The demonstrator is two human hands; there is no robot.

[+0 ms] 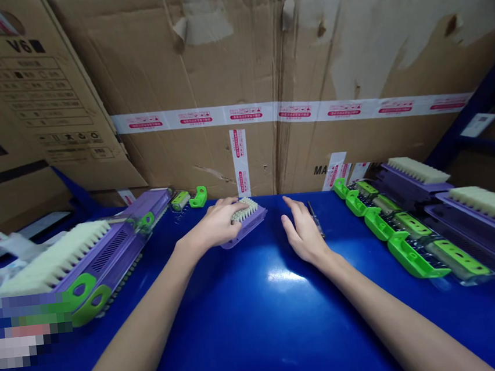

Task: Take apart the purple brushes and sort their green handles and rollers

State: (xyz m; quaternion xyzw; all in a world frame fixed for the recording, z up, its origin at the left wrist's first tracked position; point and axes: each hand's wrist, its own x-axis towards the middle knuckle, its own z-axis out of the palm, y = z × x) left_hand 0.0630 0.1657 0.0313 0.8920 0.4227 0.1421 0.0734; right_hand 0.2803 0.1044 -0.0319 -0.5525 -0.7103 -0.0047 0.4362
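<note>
My left hand [216,223] is closed on a purple plastic brush [253,223] with short cream bristles facing up, its fingers lying over the bristles and its thumb at the near side. The brush is low over the blue tabletop; whether it touches the surface I cannot tell. To its right, my right hand [307,232] is open, fingers stretched forward and thumb apart, with nothing in it. Just beyond that hand lies a thin dark tool [317,219], partly hidden by the fingers, its kind unclear.
Purple brushes [117,247] with green end parts are stacked at left. On the right stand more purple brushes [482,221], beside a row of bright green clips [412,257] and wrapped green-and-silver pieces [460,255]. A taped cardboard wall [209,154] closes off the back.
</note>
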